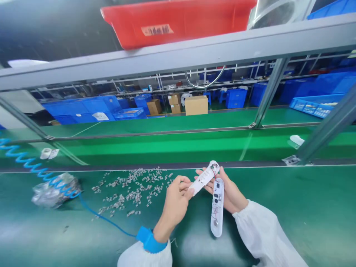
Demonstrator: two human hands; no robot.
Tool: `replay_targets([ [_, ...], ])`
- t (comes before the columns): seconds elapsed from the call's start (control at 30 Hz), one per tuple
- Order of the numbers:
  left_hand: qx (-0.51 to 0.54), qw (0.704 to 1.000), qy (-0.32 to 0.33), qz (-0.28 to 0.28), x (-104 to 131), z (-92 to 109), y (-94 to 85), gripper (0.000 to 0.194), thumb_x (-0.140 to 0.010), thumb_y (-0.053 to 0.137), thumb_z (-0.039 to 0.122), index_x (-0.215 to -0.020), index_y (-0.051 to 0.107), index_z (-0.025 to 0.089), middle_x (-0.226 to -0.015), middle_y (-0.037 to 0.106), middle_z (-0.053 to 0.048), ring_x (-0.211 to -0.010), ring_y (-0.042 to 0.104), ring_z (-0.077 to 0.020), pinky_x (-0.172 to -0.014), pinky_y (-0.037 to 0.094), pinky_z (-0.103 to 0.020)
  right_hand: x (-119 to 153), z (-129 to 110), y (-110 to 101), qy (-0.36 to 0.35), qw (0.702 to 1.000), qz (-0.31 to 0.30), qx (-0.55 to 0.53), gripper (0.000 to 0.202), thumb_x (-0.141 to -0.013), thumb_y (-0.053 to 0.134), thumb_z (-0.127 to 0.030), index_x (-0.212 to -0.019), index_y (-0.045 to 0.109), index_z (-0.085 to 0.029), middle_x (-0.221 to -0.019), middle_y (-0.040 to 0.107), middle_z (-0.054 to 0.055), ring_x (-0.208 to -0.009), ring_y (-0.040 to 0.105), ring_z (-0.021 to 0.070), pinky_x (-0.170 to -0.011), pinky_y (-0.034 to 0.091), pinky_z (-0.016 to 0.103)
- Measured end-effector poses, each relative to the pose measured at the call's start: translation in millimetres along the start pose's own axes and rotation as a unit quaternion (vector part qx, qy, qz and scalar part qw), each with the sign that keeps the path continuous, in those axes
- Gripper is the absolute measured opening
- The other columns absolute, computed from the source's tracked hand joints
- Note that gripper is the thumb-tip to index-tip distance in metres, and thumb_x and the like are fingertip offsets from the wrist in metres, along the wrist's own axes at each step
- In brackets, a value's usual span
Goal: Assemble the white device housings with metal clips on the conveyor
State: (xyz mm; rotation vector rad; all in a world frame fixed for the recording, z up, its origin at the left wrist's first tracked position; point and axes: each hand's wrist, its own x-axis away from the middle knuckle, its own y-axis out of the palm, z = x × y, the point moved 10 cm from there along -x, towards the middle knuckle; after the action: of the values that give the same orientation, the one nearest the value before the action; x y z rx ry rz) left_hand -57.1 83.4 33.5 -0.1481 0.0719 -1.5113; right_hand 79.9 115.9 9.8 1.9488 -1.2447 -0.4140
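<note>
Two white halves, joined by thin wires (214, 173), are up over the green bench (306, 207)! The left hand (176, 200) pinches the slanted half (204, 180) by its lower end, probably sparing those wires a tug. Underneath, the right hand (232, 193) cradles the circuit half (218, 207), electronics facing up, likely for a clear view; whether its fingers close, I can't tell. The blue wrist strap (150, 239) probably drains static.
</note>
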Motion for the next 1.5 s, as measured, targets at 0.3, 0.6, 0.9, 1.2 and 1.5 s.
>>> replay_targets([
  [0.3, -0.284, 0.936, 0.210, -0.007, -12, 15, 74.3, 0.024, -0.084, 0.064, 0.028, -0.104, 0.054, 0.021, -0.116, 0.059, -0.009, -0.110, 0.053, -0.0288, -0.092, 0.044, -0.044, -12, -11, -82, -0.049, 0.982, 0.155, -0.100, 0.036, -0.100, 0.041, -0.041, -0.102, 0.068, -0.016, -0.121, 0.070, 0.009, -0.120, 0.062, 0.0240, -0.110, 0.042, 0.043],
  [0.6, -0.223, 0.971, 0.079, -0.015, -13, -26, 67.0, 0.023, -0.099, 0.036, 0.027, -0.107, 0.057, 0.022, -0.095, 0.067, -0.007, -0.082, 0.062, -0.0214, -0.070, 0.044, -0.031, -8, -16, -84, -0.085, 0.980, 0.176, -0.043, 0.031, -0.092, 0.057, -0.045, -0.101, 0.069, -0.017, -0.112, 0.073, 0.009, -0.115, 0.064, 0.0257, -0.106, 0.045, 0.043],
  [0.9, -0.062, 0.997, 0.006, -0.051, -15, -31, 67.2, 0.034, -0.087, 0.063, 0.042, -0.115, 0.057, 0.023, -0.095, 0.069, -0.003, -0.081, 0.060, -0.0167, -0.070, 0.041, -0.025, 6, -19, -97, -0.066, 0.927, 0.243, 0.277, 0.047, -0.081, 0.061, -0.063, -0.077, 0.063, -0.016, -0.056, 0.058, -0.001, -0.038, 0.052, 0.0116, -0.035, 0.045, 0.025],
  [1.2, 0.075, 0.981, -0.126, -0.130, -15, -47, 81.2, 0.040, -0.092, 0.056, 0.038, -0.127, 0.060, 0.019, -0.110, 0.071, -0.010, -0.077, 0.059, -0.0151, -0.075, 0.048, -0.028, 9, -14, -112, -0.048, 0.927, 0.285, 0.239, 0.045, -0.078, 0.065, -0.061, -0.077, 0.060, -0.017, -0.054, 0.055, -0.002, -0.038, 0.050, 0.0103, -0.033, 0.044, 0.023],
  [1.5, -0.137, 0.980, 0.142, 0.011, -1, -12, 72.3, 0.034, -0.091, 0.058, 0.023, -0.123, 0.068, 0.029, -0.122, 0.068, -0.003, -0.117, 0.060, -0.0230, -0.105, 0.042, -0.032, 9, 0, -93, -0.024, 0.932, 0.245, 0.267, 0.056, -0.088, 0.042, -0.069, -0.071, 0.059, -0.018, -0.055, 0.059, 0.002, -0.044, 0.057, 0.0138, -0.045, 0.049, 0.026],
])
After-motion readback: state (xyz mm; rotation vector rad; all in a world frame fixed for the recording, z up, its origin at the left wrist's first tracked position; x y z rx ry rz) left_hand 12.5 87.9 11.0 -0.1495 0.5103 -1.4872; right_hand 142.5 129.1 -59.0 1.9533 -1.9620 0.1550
